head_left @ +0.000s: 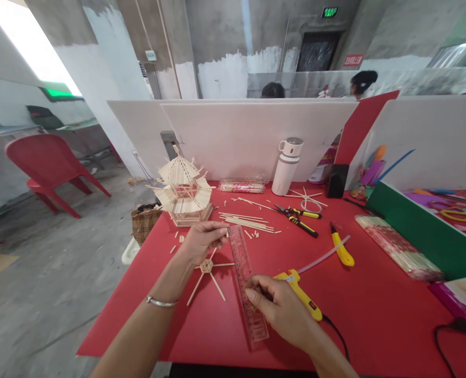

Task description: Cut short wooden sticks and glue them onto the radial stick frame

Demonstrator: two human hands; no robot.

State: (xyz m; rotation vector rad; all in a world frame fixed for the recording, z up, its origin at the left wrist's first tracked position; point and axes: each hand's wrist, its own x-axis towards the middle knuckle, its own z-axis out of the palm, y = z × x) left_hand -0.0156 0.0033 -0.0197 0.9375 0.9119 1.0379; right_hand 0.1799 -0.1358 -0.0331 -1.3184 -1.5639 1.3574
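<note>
Gripping a clear ruler (241, 257) at near centre, clamped in right hand (274, 302); apparently pinching a short stick (227, 232) at its far end in left hand (201, 242). Seemingly done: spoked frame (206, 266) just left, tiered model (185, 202) far left. Unjoined: loose sticks (246, 221) beyond.

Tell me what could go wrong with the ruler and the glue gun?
The right hand is close to the yellow glue gun. If the gun is hot, which I can't tell, it might burn a finger.

The clear ruler might slip and spoil the measuring.

The left hand is near the star of sticks and could bump it.
</note>
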